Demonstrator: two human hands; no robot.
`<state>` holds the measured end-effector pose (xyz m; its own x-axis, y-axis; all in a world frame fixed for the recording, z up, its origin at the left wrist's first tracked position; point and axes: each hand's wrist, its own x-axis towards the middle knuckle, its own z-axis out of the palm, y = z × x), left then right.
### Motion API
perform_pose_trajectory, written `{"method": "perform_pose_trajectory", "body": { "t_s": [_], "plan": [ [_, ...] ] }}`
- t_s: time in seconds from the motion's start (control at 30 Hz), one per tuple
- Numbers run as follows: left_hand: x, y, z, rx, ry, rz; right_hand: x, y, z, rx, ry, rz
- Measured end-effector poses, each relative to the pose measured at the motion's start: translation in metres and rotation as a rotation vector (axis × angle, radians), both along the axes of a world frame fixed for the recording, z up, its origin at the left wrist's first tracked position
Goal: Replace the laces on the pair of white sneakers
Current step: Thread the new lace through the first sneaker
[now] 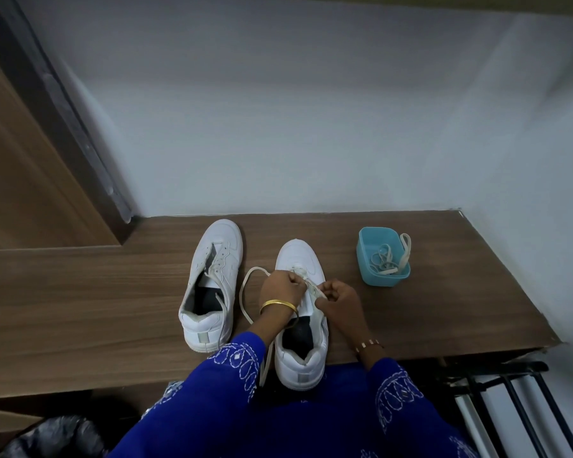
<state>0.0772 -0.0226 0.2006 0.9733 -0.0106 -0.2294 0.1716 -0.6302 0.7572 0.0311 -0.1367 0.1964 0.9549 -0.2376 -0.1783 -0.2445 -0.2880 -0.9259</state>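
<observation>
2 hands (283,287) (336,300) pinch the lace (248,292) over the right shoe (300,312), probably threading; tugging could unthread the eyelets.

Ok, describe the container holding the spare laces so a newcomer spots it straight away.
Start at the wooden shelf against the white wall. Right of both white sneakers sits a small blue tub. It's the only coloured thing there, with a white lace hanging over its rim.
</observation>
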Motion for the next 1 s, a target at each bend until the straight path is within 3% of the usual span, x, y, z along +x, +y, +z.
{"method": "perform_pose_trajectory", "body": {
  "t_s": [0.1, 0.23, 0.47, 0.7, 0.87, 1.0],
  "plan": [
    [0.000, 0.000, -0.001, 0.085, -0.049, -0.012, -0.001, -0.004, 0.003, 0.055, 0.017, 0.035],
    [0.000, 0.000, -0.005, 0.142, -0.081, -0.070, -0.003, -0.008, 0.004, 0.276, 0.057, -0.014],
    [-0.001, 0.003, -0.004, 0.132, -0.117, -0.108, 0.016, 0.004, 0.005, -0.085, 0.005, -0.003],
    [-0.014, 0.024, -0.006, 0.086, -0.219, -0.151, 0.023, 0.004, -0.006, -0.213, -0.009, -0.020],
    [-0.017, 0.038, -0.006, 0.107, -0.300, -0.202, 0.029, -0.027, 0.011, -0.020, -0.099, -0.419],
    [-0.020, 0.039, -0.012, 0.073, -0.327, -0.190, 0.032, -0.077, 0.037, -0.018, -0.233, -0.796]
  ]
}}
